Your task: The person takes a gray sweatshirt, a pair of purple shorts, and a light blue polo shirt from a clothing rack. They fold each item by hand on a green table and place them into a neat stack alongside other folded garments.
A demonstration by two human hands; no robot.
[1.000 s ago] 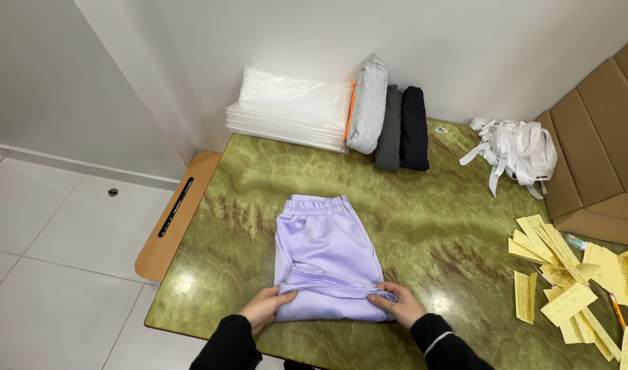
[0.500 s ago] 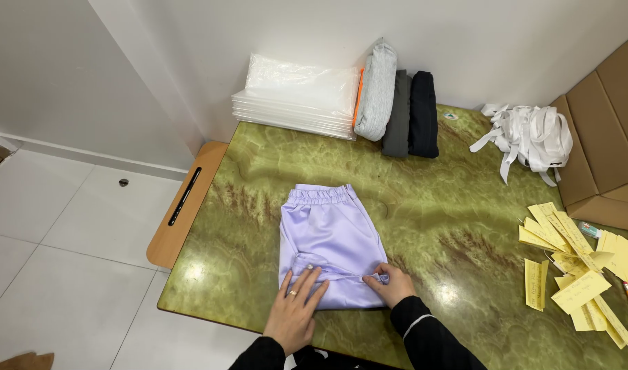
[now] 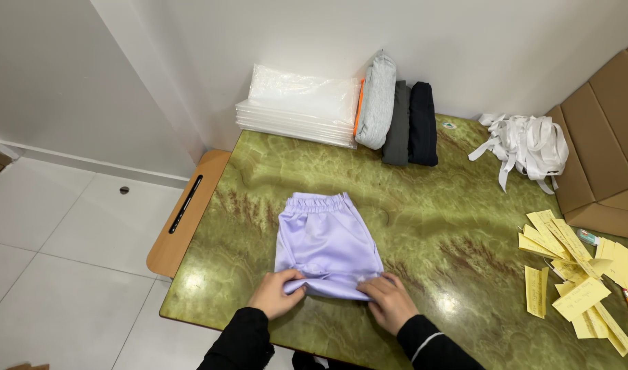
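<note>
You have smooth, satiny lilac shorts [image 3: 328,243] with a gathered elastic waistband lying flat on the glossy green marbled table [image 3: 437,212], near its front edge. Your left hand [image 3: 278,293] pinches the near hem, fingers closed on a fold of the cloth. Your right hand [image 3: 391,300] presses flat on the hem's other corner, fingers loosely together, gripping nothing.
</note>
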